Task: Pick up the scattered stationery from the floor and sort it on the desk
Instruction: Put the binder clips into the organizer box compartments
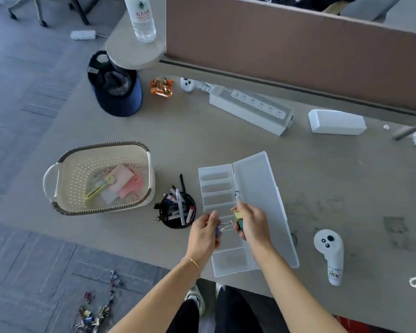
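the person stands at the worktop (pixel 226 140) with both hands over a clear plastic organiser box (pixel 250 212), which lies open with its lid folded out to the right. the left hand (pixel 203 236) pinches a dark blue binder clip (pixel 222 228) between thumb and fingers, and its wire handles point to the right. the right hand (pixel 252 224) grips a few binder clips (pixel 238 218), one yellow and one green, and a wire handle stands up above the fingers. the two hands are close together, just above the narrow compartments of the box.

left of the box stands a black pen cup (pixel 178 210) full of pens and markers. further left sits a cream basket (pixel 65 179) that holds sticky notes and a yellow cutter. more binder clips (pixel 96 306) lie scattered on the grey floor (pixel 22 116), near the person's shoes. a white controller (pixel 329 255) rests on the worktop to the right.
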Tool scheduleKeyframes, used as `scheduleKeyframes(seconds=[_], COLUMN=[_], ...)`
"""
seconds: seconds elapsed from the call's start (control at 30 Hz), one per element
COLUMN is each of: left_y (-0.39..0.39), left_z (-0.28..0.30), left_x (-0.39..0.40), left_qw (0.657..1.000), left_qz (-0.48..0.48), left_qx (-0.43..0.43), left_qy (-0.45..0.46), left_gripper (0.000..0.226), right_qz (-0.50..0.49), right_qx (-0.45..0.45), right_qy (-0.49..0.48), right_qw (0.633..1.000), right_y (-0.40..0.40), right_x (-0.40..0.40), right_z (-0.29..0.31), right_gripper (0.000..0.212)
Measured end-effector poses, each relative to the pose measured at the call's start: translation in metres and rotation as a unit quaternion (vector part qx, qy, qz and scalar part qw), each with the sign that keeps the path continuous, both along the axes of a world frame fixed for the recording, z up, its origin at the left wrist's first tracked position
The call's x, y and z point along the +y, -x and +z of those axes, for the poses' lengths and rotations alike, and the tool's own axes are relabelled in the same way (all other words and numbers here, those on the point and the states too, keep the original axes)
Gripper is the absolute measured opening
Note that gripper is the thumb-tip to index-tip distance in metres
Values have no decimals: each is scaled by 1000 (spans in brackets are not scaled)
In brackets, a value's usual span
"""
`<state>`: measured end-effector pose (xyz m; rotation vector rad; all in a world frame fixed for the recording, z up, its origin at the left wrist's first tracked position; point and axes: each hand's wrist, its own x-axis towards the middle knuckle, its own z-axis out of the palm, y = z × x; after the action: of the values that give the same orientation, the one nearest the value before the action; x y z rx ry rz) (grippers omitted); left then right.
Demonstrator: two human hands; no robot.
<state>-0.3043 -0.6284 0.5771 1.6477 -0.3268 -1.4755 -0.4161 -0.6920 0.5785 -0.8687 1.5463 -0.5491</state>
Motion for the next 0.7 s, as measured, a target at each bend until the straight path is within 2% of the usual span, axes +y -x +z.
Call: scheduleKeyframes(seconds=[0.13, 0.27, 0.4, 0.5, 0.6, 0.7], left_y=[20, 49, 55, 43, 32, 33], left_z=[0, 6, 20, 27, 26, 23], left_x=[-10, -31, -56, -77, -94, -100], left_qw=[999, 994, 996, 1000, 996, 967], left_qz=[-1, 1, -3, 10, -13, -80], left_qx=[48, 94, 85, 26, -93, -242], left_qy=[-23, -48, -23, -6, 6, 25], left_gripper=[32, 30, 18, 8, 9, 25], right_qz=[32, 110, 159, 155, 163, 184], right_qx=[50, 85, 91, 93, 84, 101], right_qy=[46, 84, 101, 101, 99, 116], right_qw=[997, 987, 978, 978, 978, 971], right_y=[15, 46, 79, 93, 96, 96], right_x=[-27, -65, -105, -122, -125, -124], right_z=[-11, -14, -18, -18, -17, -15], right_gripper=[31, 36, 38, 38, 37, 36])
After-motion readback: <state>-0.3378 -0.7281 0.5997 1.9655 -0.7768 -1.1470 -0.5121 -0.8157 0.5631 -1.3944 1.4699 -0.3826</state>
